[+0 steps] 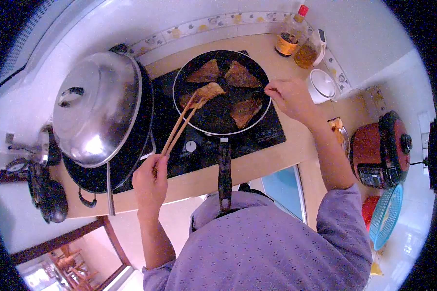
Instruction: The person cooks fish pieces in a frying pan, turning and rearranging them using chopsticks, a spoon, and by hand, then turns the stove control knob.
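A black frying pan (213, 121) with several browned triangular pieces in it stands on the black stove (262, 132). My left hand (150, 177), below and left of the pan, is closed around wooden chopsticks (179, 127). Between the chopstick tips is a browned piece (210, 91), tilted over the pan's left half. My right hand (287, 97) is at the pan's right rim, fingers pinched together; whether something small is between them cannot be made out. The pan's handle (224, 174) points toward my body, with no hand on it.
At left stands a large wok with a domed metal lid (99, 109). Behind my right hand are a red-capped bottle (289, 39), an oil jug (308, 52) and a white bowl (322, 86). Farther right are a red cooker (374, 150) and a blue basket (387, 216).
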